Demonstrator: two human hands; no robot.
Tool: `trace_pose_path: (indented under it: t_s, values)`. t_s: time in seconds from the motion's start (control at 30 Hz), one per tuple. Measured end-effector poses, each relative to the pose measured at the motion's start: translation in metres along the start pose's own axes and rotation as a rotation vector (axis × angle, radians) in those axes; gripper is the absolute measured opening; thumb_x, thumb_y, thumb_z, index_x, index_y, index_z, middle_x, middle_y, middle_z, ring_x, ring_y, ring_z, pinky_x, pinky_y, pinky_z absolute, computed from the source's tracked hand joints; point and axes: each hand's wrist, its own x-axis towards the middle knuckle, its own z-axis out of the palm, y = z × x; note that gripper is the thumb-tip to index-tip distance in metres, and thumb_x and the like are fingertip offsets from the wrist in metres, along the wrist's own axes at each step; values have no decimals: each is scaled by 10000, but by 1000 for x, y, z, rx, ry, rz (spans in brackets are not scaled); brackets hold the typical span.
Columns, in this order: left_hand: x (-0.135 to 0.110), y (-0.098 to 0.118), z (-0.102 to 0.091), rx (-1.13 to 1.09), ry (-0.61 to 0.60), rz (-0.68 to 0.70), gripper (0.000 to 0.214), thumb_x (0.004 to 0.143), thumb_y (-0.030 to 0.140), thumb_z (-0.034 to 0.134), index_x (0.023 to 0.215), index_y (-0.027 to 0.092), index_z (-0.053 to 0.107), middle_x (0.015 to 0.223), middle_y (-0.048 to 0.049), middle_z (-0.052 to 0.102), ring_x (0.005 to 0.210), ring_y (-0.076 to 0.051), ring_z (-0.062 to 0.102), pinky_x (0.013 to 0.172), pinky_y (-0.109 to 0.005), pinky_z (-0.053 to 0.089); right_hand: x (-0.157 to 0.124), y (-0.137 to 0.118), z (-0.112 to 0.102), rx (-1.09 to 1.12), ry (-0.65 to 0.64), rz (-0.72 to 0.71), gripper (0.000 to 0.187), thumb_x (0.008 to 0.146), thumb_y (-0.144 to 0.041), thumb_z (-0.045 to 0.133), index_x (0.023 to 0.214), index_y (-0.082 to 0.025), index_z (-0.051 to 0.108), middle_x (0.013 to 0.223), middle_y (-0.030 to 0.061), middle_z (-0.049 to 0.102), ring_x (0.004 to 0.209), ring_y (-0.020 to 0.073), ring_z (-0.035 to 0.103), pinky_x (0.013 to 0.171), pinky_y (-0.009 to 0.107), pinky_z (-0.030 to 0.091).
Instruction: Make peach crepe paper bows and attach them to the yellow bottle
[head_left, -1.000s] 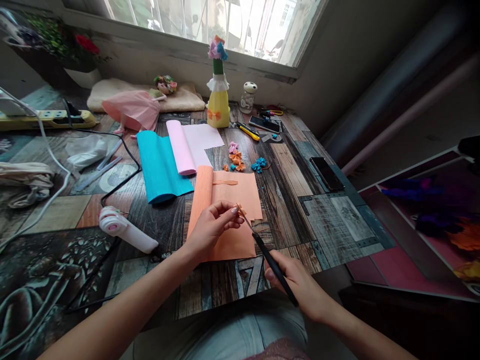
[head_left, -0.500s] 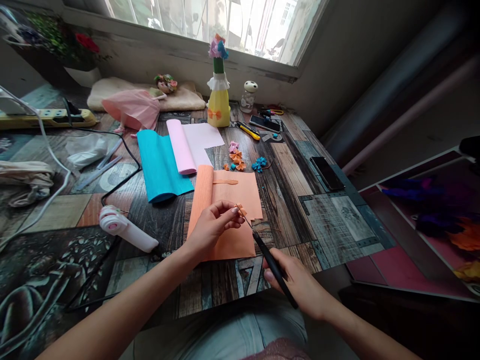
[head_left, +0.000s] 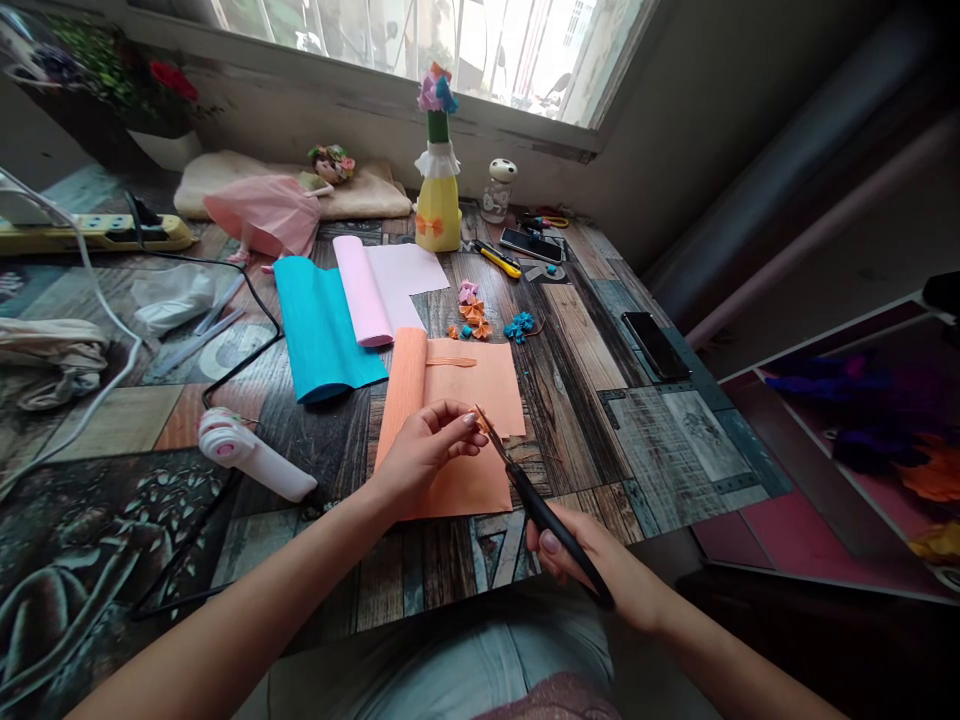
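My left hand (head_left: 427, 448) pinches a small folded piece of orange paper (head_left: 482, 421) above the orange crepe sheet (head_left: 450, 430). My right hand (head_left: 600, 568) grips black-handled scissors (head_left: 540, 510), whose blades point up-left and meet the small orange piece at its edge. Both hands hover over the near part of the patterned table (head_left: 600, 400).
Blue (head_left: 319, 330) and pink (head_left: 375, 290) crepe sheets lie behind the orange one. Small paper flowers (head_left: 480, 320) are scattered near them. A white glue gun (head_left: 251, 460) lies at left. A yellow bottle (head_left: 437, 205), a doll (head_left: 277, 210), a cutter and two phones (head_left: 652, 345) sit farther back.
My right hand has shifted slightly down and right, and the scissor blades now close in on the small orange piece. My left hand stays in place.
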Motion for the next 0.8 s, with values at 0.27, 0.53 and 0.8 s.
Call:
trace_pose_path:
  t_s: [0.27,0.53,0.8]
  values:
    - [3,-2,-5,27,-15,-6,291,686,353,813,803,143,647,799,-26,688,669,-107,640,658,-232,503,0,1,1,83,-32,6,489,898,-646,449,847,-163,505,662,-28,413,590,115,385,570,248,334]
    - [6,-4,-7,23,-41,-10,311,687,357,814,804,138,628,794,-24,684,672,-107,632,658,-235,495,1,2,0,47,-24,2,475,904,-638,444,784,-178,443,669,-27,399,581,108,370,546,244,295]
    - [5,-3,-6,9,-51,-7,316,690,351,817,805,130,622,801,-28,692,667,-95,630,652,-221,493,2,-3,1,-156,60,11,505,896,-666,400,718,-195,372,694,-20,363,648,130,338,576,252,272]
